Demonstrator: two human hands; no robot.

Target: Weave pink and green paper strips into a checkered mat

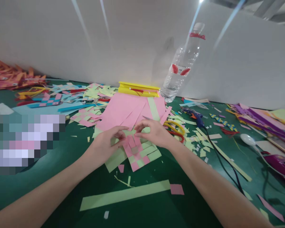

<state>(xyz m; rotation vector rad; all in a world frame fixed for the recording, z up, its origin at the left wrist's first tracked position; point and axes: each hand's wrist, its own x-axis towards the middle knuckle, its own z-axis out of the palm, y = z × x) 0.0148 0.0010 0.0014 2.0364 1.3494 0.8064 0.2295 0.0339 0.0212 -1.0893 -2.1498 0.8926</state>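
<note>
Paper weave (139, 158), pink and pale green checks, sits front-center on the green tabletop (133, 215), between both hands, its far end under the fingertips. Left hand (118, 139): thumb and fingers curled in, pinched on the left-side loose pink strip ends. Right hand (142, 130): thumb and index nearly together, pinched at the right-side pink strip ends; other fingers folded. Pinch force: can't tell.

Handling, my read: very light, thin, floppy along the free strips, a bit stiffer where woven. Low slip, but creases and tears easily, and strips could slide out of the weave. Best hold: flat pinch close to the woven block, not at the tips; other hand pressing the checks down.

Around it: pink sheet (116, 109) just beyond, scissors (178, 127) by the right hand, loose green strip (125, 195) nearer the wearer.
</note>
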